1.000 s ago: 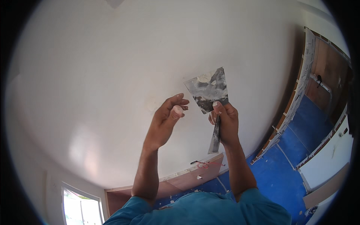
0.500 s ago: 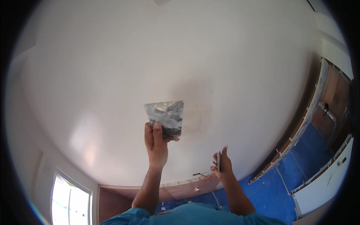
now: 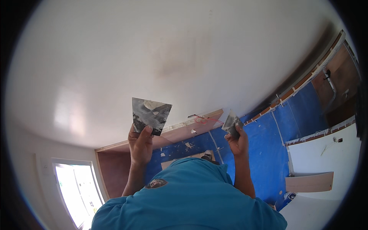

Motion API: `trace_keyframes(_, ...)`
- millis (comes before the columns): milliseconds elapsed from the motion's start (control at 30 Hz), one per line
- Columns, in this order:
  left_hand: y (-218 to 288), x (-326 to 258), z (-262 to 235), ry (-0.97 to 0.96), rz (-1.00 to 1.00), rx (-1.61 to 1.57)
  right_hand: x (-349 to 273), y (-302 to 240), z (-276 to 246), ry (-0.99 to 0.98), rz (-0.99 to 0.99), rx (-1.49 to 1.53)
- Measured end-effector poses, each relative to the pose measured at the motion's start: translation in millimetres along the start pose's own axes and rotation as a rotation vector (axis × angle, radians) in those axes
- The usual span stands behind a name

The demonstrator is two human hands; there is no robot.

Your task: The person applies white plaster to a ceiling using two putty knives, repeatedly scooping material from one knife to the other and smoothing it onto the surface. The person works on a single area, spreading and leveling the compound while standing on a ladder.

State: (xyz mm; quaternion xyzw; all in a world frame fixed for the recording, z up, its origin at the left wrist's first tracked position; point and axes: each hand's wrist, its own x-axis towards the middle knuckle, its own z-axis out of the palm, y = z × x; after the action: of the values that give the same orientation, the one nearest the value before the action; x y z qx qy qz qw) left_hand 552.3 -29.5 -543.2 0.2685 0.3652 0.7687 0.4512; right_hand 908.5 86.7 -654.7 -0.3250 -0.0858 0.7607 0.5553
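My left hand point(image 3: 141, 148) is closed around the lower edge of a wide, flat putty knife point(image 3: 151, 122). Grey smears and a pale dab of filler coat its face, which is turned toward me. On the right, my right hand point(image 3: 239, 143) grips a smaller putty knife point(image 3: 231, 122), its blade tilted upward and smeared grey. Both tools are held apart from each other. Beyond them is a smooth white wall point(image 3: 115, 57) with a faint brownish patch point(image 3: 178, 57) in its upper middle. Neither blade appears to touch the wall.
Below the wall runs a brownish board ledge point(image 3: 180, 130) with red wire point(image 3: 203, 120) on it. Blue covering point(image 3: 260, 153) with white scraps lies on the floor. A bright window point(image 3: 78, 188) stands at lower left, a loose tan board point(image 3: 309, 182) at right.
My view has tipped downward, showing more floor and my blue shirt. The right hand has turned, so its putty knife's face now shows. Both hands keep their tools.
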Motion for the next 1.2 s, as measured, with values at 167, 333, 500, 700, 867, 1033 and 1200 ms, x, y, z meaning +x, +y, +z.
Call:
trace_keyframes(167,-25.6,5.4,9.5,0.005,-0.017,-0.054,-28.7,-6.0,95.3,-0.264,-0.061,-0.414)
trace_keyframes(333,-41.2,16.7,41.4,0.022,0.16,0.316,-43.0,-1.0,138.4,-0.298,-0.076,-0.484)
trace_keyframes(500,-46.7,6.0,48.7,-0.046,0.301,0.684,-41.0,13.7,153.1,-0.357,-0.11,-0.398)
trace_keyframes(700,-56.2,-3.6,48.2,-0.388,0.45,1.039,-29.0,29.3,147.7,-0.274,-0.131,-0.329)
trace_keyframes(867,-54.9,6.7,50.9,-0.589,0.593,1.271,-19.9,22.5,137.5,-0.259,-0.048,-0.343)
trace_keyframes(1033,-57.8,22.8,49.9,-0.556,0.514,1.342,-14.9,25.1,127.9,-0.219,0.096,-0.234)
trace_keyframes(1200,-60.0,34.2,34.0,-0.573,0.532,1.378,-20.6,27.8,129.9,-0.225,0.124,-0.169)
